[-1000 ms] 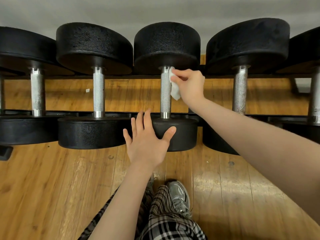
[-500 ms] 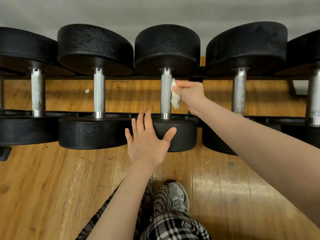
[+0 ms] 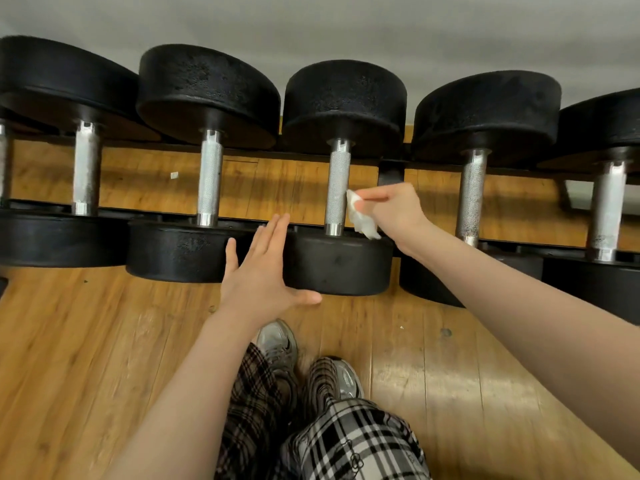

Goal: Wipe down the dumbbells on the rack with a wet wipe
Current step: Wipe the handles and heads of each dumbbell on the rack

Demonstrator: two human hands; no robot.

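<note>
A: What do we hold?

B: Our right hand (image 3: 391,209) pinches a white wipe (image 3: 362,218) between thumb and curled fingers. That grip is narrow, closed on the wipe. The wipe touches the right side of the middle dumbbell's (image 3: 337,188) knurled handle, low on it, just above the near head.

A: And our left hand (image 3: 263,271)?

B: Its grip is wide and holds nothing. The fingers are straight and spread, the thumb stuck out to the right. The palm lies against the left part of that dumbbell's near head, and the fingertips reach up between it and the next dumbbell (image 3: 209,178) to the left.

A: Where do the dumbbells sit?

B: They lie side by side on the rack (image 3: 391,173), handles running away from us, black round heads at both ends. We see one more at the rack's left end (image 3: 86,168), and two more to the right (image 3: 472,192) of the middle one, the last (image 3: 607,206) at the frame's right edge. The far heads sit near the grey wall (image 3: 311,22).

A: What lies below us?

B: A wood floor (image 3: 104,341) shows under the rack and between the handles. Our legs in plaid trousers (image 3: 346,441) and two grey shoes (image 3: 277,341) point toward the rack. A small white scrap (image 3: 174,174) lies on the floor behind the handles, to the left.
</note>
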